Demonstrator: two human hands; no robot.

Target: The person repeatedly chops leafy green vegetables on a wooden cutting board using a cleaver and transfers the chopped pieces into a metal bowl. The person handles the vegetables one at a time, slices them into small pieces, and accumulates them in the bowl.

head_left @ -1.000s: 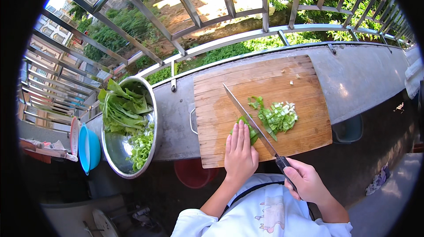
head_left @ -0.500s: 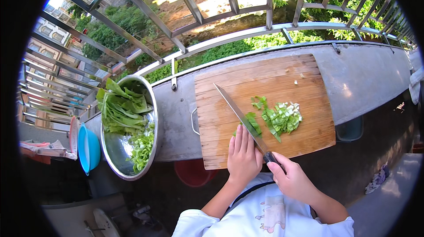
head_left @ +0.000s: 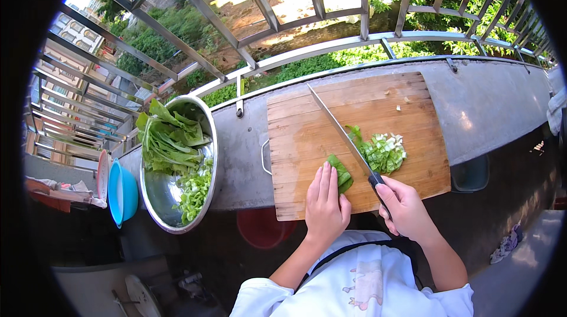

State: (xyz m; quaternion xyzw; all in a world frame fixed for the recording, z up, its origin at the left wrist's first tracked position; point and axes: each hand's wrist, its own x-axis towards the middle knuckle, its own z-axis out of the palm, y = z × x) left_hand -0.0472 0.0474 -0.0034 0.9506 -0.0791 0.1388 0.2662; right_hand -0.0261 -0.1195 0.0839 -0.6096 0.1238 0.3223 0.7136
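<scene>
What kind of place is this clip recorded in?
Most likely an outdoor balcony or ledge used for food prep: a metal railing with greenery below, a concrete ledge bearing a wooden cutting board, and a steel bowl of leafy greens.

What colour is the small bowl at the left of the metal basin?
The small bowl is bright blue with a pale inside; the head view shows it, left of the metal basin.
</scene>
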